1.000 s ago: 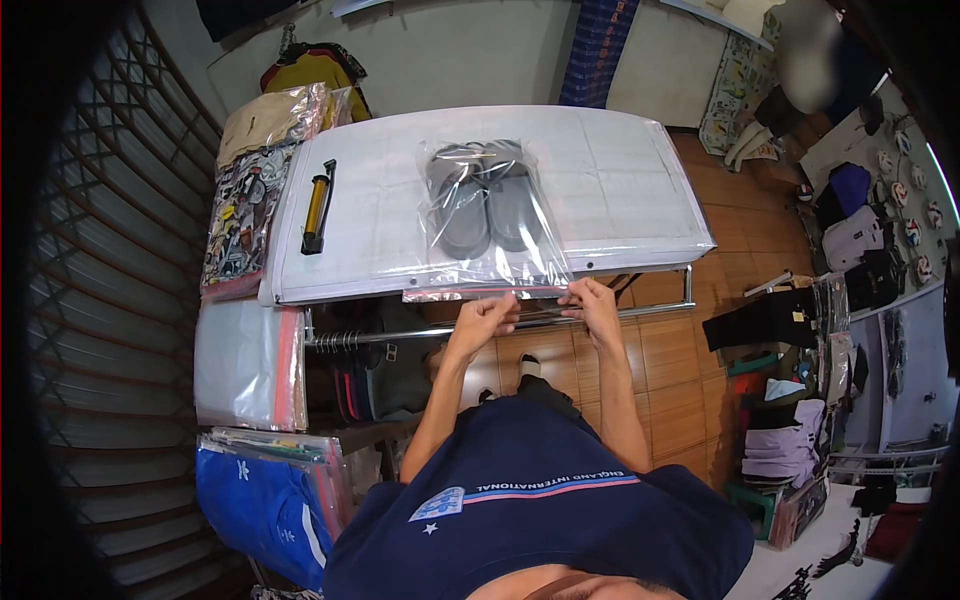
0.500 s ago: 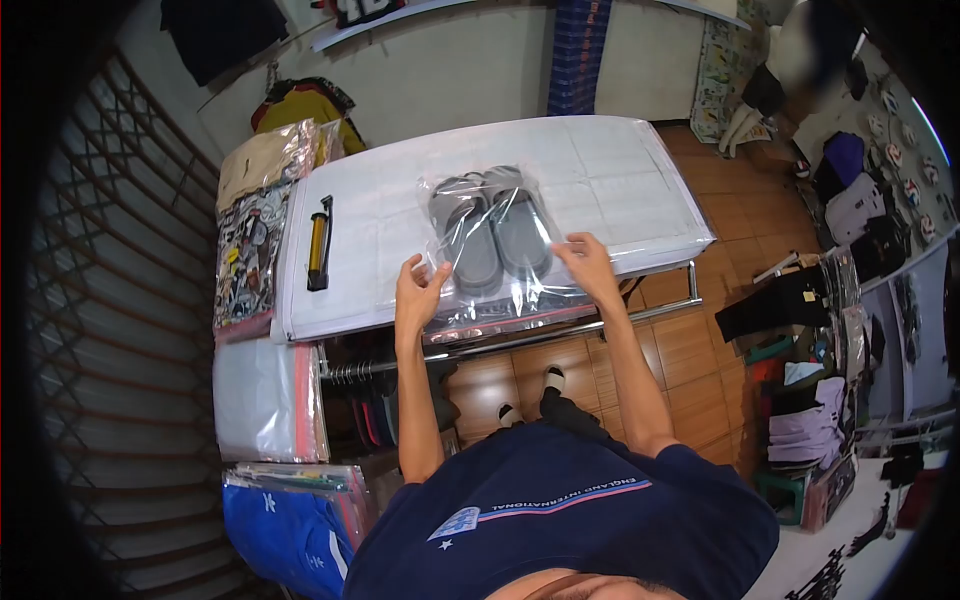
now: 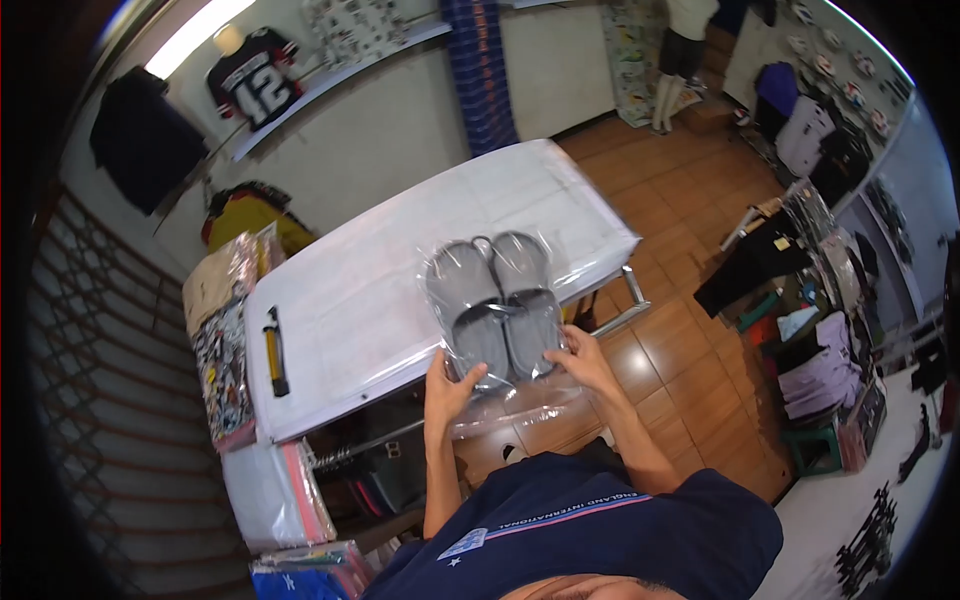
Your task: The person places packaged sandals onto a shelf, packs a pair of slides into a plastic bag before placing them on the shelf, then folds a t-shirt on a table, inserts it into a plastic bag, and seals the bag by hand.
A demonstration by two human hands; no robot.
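Observation:
A pair of grey slide sandals point(image 3: 507, 330) lies side by side inside a clear plastic bag point(image 3: 522, 408). My left hand point(image 3: 452, 388) grips the bagged sandals by the lower left, its thumb on top of one sole. On the other side, my right hand point(image 3: 577, 357) holds the lower right, thumb pressing near the sole's end. The bag's loose end hangs past the table's near edge, between my wrists. Behind the bag stretches a table with a white covering point(image 3: 370, 290).
On the table's left part lies a yellow and black hand pump point(image 3: 274, 352). Packaged clothes point(image 3: 222, 355) are stacked left of it, beside a folding metal grille point(image 3: 110, 400). Folded clothes point(image 3: 822, 365) and a green stool point(image 3: 812, 450) stand at right on the tiled floor.
Both hands have closed on the bagged sandals and drawn them toward me, off the middle of the table. The camera view has turned and tilted up, showing more wall.

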